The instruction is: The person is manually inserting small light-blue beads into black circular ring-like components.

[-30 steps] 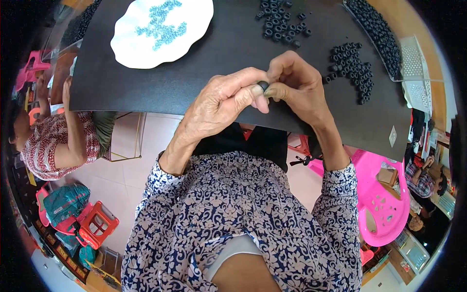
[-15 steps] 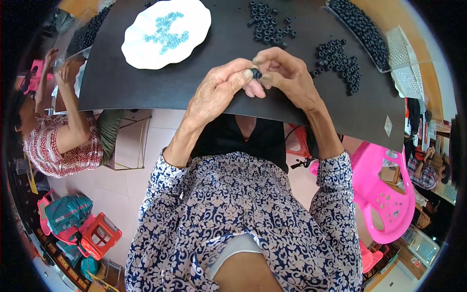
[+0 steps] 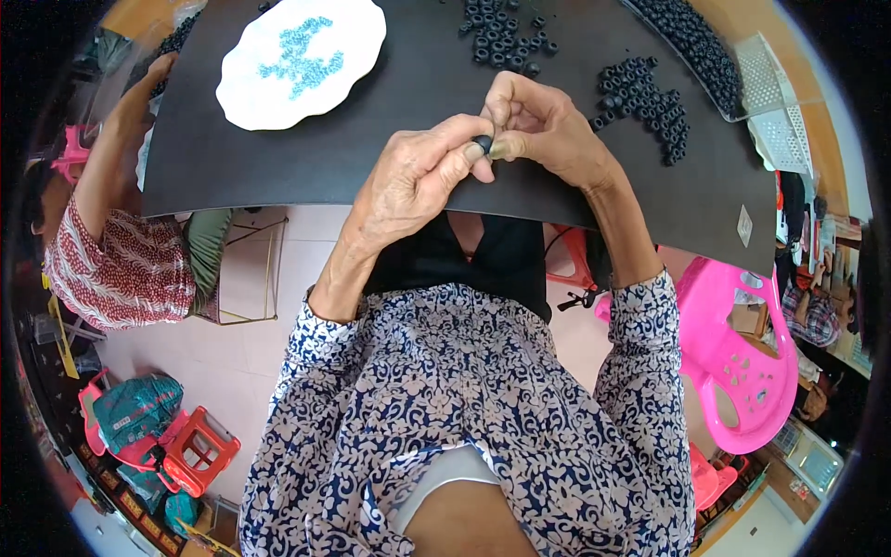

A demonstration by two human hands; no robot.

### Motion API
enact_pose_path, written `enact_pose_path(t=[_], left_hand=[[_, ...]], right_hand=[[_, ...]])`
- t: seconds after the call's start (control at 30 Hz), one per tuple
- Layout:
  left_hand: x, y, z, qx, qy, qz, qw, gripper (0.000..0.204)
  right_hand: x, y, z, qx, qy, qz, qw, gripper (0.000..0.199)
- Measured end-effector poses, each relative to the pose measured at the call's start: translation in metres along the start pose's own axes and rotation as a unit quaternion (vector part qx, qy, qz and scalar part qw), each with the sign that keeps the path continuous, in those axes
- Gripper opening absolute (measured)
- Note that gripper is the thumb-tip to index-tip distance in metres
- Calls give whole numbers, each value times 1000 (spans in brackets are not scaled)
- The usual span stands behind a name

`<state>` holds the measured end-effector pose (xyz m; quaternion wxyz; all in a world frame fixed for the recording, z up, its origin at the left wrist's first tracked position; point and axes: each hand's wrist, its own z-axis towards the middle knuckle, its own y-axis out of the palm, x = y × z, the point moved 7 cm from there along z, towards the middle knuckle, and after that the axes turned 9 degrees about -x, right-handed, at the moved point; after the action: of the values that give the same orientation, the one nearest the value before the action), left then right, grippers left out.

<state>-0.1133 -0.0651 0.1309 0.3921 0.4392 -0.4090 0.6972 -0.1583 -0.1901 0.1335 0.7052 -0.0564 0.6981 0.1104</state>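
Over the near edge of the dark table (image 3: 269, 172), my left hand (image 3: 408, 176) pinches a small black ring-like part (image 3: 482, 144) between thumb and fingers. My right hand (image 3: 552, 135) meets it from the right, thumb and forefinger pressed together at the part's side. Whatever those fingertips hold, if anything, is too small to make out. Left of my hands lies a white wavy-edged plate (image 3: 246, 100) with tiny blue-and-clear pieces (image 3: 304, 67) on it. Loose black ring-like parts lie beyond my hands in one group (image 3: 501, 37) and to the right in another (image 3: 650, 102).
A clear bin heaped with black parts (image 3: 691, 46) stands at the far right, beside a white perforated basket (image 3: 766, 79). A pink plastic chair (image 3: 733, 362) is at my right. On my left a co-worker in a red patterned top (image 3: 121, 269) reaches toward another bin. Red stools (image 3: 200, 450) stand lower left.
My right fingertips have closed in against the black part, and the part has tilted in my left pinch. The co-worker's arm has reached farther forward. The view has shifted slightly.
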Motion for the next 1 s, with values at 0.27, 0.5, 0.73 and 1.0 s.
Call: enact_pose_path(t=[0.27,0.5,0.73,1.0], left_hand=[[-15,-1,0,23,-42,-187,981,24],[-21,-4,3,25,-104,-246,963,29],[-25,-3,4,-2,-110,-273,956,33],[-28,-4,8,15,-121,-323,938,35]], right_hand=[[6,-3,1,4,48,5,999,26],[1,-3,-6,59,12,-11,998,33],[4,-5,-4,83,-19,-27,996,22],[9,-11,-4,82,12,-27,996,17]])
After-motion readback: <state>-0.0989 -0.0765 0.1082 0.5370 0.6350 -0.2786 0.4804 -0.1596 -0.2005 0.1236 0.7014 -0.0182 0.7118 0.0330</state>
